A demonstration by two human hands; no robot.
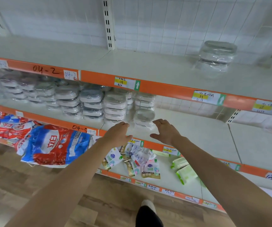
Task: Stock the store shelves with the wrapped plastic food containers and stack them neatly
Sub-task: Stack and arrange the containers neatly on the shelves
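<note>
- Your left hand (118,132) was out over the front of the middle shelf (189,133), fingers straight and loose, holding nothing, just left of the short stack of wrapped containers (144,117).
- Your right hand (164,131) was on the other side of that short stack, just right of it, also flat and relaxed with the thumb spread, gripping nothing.
- Neither hand clearly touched the short stack; the fingertips were close to its base, and whether they brushed the wrap could not be told.
- The short stack stood upright near the front of the middle shelf, a rounded grey-lidded container on top, with a taller stack right behind it.
- Left of the short stack, touching or nearly so, ran a row of taller wrapped container stacks (91,104), reaching away along the same shelf.
- Right of the short stack, the middle shelf was bare white surface.
- Above and well to the right of the short stack, one more wrapped stack of containers (217,58) stood alone on the upper shelf (132,63).
- The orange shelf edge (164,88) above the short stack carried price tags and the handwritten mark "04-2".
- Below and left of the short stack, red, white and blue bags (53,145) hung over the lower shelf.
- Directly below the short stack lay small refill pouches (132,163), with green packets (184,171) to their right.
- Wood-pattern floor (17,185) showed below that, with your shoe (148,204) near the shelf foot.
</note>
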